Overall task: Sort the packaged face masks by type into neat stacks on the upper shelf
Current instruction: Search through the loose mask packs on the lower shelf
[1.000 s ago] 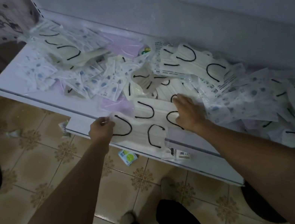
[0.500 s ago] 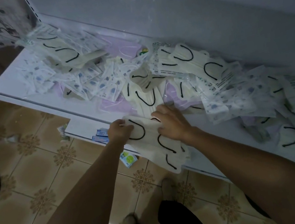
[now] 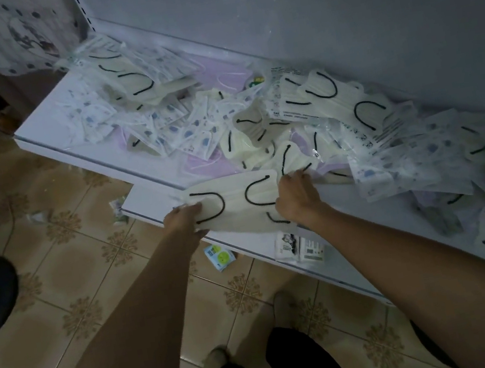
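Both ends of a small stack of cream masks (image 3: 237,199) with black ear loops are held at the front edge of the white shelf (image 3: 65,140): the left hand (image 3: 184,218) pinches the left end, the right hand (image 3: 297,198) grips the right end. Behind, purple masks (image 3: 225,73) and blue-printed masks (image 3: 183,132) lie jumbled with more cream ones across the shelf. A packet (image 3: 220,256) lies on the tiled floor (image 3: 73,278).

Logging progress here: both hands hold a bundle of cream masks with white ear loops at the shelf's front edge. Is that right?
One slip: the ear loops are black, not white. In the head view, the left hand and right hand do hold cream masks at the front edge of the shelf.
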The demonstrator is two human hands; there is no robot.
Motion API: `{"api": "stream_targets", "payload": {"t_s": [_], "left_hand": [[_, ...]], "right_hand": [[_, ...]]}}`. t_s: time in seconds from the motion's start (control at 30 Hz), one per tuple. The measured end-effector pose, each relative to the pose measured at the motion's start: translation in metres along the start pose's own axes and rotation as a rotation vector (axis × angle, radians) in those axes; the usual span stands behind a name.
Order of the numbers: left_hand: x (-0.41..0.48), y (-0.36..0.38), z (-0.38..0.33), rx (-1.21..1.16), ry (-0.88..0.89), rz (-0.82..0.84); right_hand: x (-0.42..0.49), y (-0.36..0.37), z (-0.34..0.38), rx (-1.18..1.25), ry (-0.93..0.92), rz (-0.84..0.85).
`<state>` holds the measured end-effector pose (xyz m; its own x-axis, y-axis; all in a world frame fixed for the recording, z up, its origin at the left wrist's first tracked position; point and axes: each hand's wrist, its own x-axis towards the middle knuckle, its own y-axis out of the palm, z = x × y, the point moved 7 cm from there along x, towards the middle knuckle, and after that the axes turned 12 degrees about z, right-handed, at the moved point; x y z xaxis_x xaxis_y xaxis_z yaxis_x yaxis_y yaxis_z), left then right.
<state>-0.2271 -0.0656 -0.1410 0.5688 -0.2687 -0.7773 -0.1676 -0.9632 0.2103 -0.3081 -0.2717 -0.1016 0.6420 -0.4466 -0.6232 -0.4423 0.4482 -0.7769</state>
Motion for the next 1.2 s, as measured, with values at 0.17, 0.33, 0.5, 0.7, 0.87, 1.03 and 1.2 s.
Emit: {"api": "stream_targets", "payload": {"t_s": [0.17, 0.33, 0.5, 0.7, 0.87, 1.03, 1.2], "left_hand": [[-0.001, 0.032, 0.006, 0.260, 0.064, -0.058], [0.006, 0.040, 0.008, 0.301, 0.027, -0.032], [0.006, 0.045, 0.018, 0.288, -0.016, 0.020], [0.001, 0.047, 0.005, 0.224, 0.101, -0.018], [-0.001, 0.040, -0.014, 0.222, 0.163, -0.015], [0.000, 0.033, -0.028, 0.171, 0.166, -0.064], [0.003, 0.036, -0.029, 0.058, 0.085, 0.032]], "right_hand": [[0.001, -0.014, -0.012, 0.228, -0.020, 0.037], [0.004, -0.061, -0.053, 0.070, -0.013, -0.242], [0.031, -0.098, -0.090, -0.053, 0.029, -0.214], [0.051, -0.085, -0.092, -0.146, 0.025, 0.002], [0.049, -0.102, -0.074, -0.141, -0.037, -0.182], [0.027, -0.093, -0.035, -0.257, -0.384, -0.297], [-0.004, -0.020, 0.006, -0.401, -0.754, -0.007]]}}
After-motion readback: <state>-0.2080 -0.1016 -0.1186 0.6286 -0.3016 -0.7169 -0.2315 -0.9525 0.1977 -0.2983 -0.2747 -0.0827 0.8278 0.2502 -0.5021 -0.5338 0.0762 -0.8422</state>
